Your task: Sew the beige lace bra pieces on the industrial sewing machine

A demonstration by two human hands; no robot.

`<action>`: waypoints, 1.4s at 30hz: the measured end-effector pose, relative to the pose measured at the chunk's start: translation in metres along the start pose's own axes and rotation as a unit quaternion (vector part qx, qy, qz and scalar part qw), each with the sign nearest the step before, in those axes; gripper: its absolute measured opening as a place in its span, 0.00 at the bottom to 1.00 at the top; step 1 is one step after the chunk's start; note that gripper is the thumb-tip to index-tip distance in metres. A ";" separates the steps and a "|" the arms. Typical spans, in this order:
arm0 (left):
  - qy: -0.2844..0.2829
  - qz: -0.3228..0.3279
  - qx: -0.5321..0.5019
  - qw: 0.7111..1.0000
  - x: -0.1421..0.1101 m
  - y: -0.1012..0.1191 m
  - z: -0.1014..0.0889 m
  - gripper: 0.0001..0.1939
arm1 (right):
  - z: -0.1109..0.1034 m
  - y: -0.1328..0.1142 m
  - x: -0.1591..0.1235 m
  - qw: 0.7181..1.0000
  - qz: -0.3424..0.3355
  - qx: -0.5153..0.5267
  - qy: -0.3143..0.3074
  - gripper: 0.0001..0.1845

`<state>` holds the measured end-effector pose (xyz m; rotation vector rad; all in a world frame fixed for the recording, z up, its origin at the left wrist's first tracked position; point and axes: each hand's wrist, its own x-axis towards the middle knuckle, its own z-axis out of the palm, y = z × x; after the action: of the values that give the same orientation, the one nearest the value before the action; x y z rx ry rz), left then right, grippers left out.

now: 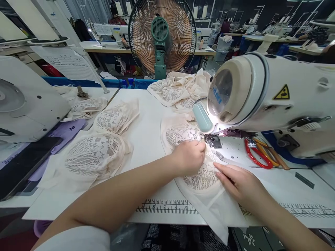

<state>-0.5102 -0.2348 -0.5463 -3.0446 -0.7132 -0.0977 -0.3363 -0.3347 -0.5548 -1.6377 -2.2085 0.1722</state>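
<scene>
A cream lace bra (201, 177) lies flat under the needle area of a white sewing machine (282, 90), its lower end hanging over the table's front edge. My left hand (190, 157) is closed on the bra's edge just left of the presser foot (213, 141). Thumb and fingers of my right hand (239, 181) pinch the same bra on its right side, nearer to me. One lace cup is beyond my left hand, and the other lies between my two hands. The fabric right under my left fingers is hidden.
More cream lace bras (91, 157) lie at the left, and another pile (183, 89) sits behind the machine. Red-handled scissors (258, 153) rest by the machine base. A black phone (26, 167) lies far left. A large fan (162, 38) stands beyond the table.
</scene>
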 end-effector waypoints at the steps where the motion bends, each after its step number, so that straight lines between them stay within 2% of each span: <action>1: 0.005 0.002 0.001 1.000 0.001 -0.001 0.000 0.17 | 0.000 0.001 0.000 1.000 0.000 -0.004 0.000 0.19; 11: 0.041 -0.021 0.002 0.999 0.005 -0.002 0.002 0.18 | 0.001 0.006 0.007 0.998 0.009 -0.055 -0.005 0.22; 28: 0.017 -0.060 -0.015 0.998 0.008 -0.003 0.000 0.17 | -0.001 0.008 0.014 0.996 0.013 -0.080 -0.027 0.22; 36: 0.049 -0.077 -0.003 0.996 0.009 -0.010 0.002 0.15 | 0.002 0.011 0.019 0.997 0.018 -0.071 -0.011 0.21; 39: 0.059 -0.061 -0.010 0.996 0.006 -0.012 0.001 0.14 | 0.000 0.010 0.017 0.997 0.020 -0.072 -0.005 0.21; 42: 0.030 -0.033 -0.011 0.999 0.000 -0.009 -0.006 0.14 | -0.007 0.006 0.009 0.997 0.019 -0.079 -0.010 0.21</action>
<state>-0.5140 -0.2271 -0.5402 -3.0241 -0.8132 -0.1981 -0.3312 -0.3248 -0.5484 -1.7677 -2.2570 0.0247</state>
